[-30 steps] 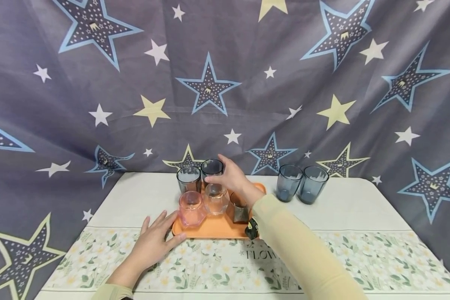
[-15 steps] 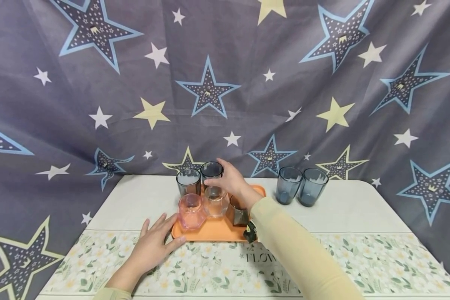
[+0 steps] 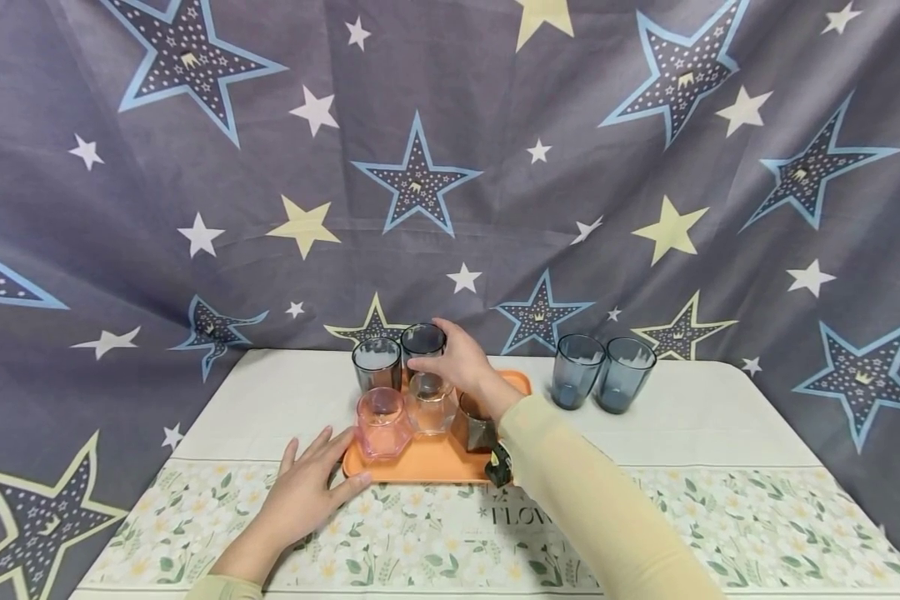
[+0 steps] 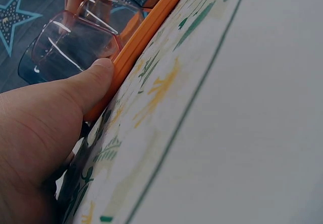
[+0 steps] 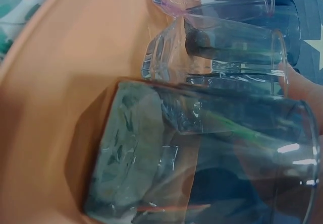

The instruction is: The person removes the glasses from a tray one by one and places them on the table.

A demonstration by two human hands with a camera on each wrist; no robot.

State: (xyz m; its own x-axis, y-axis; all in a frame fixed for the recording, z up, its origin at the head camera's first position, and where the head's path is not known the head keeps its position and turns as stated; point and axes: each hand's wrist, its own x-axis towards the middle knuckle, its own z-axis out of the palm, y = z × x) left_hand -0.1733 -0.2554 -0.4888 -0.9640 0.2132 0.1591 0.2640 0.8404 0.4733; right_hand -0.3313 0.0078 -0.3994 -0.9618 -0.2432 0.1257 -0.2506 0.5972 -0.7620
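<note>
An orange tray [image 3: 431, 465] bears several glasses. My right hand [image 3: 462, 362] reaches over it and grips a dark blue-grey glass [image 3: 423, 337] at the back, thumb on the near side and fingers at its far right. Left of that glass stands a similar grey glass [image 3: 377, 358]. In front are a pink glass [image 3: 384, 429], a clear glass [image 3: 431, 412] and a smoky glass [image 3: 480, 429], which looms close in the right wrist view. At the tray's front left corner my left hand [image 3: 303, 490] lies with fingers spread; its thumb [image 4: 98, 77] touches the orange rim.
Two blue glasses [image 3: 579, 375] stand side by side on the white tablecloth to the right of the tray. A floral band [image 3: 420, 542] runs across the cloth in front. Behind the table hangs a dark curtain [image 3: 450, 250] with stars.
The whole head view has shifted slightly downward in the picture since one second ago. Both hands and the glasses hold their places on and around the tray.
</note>
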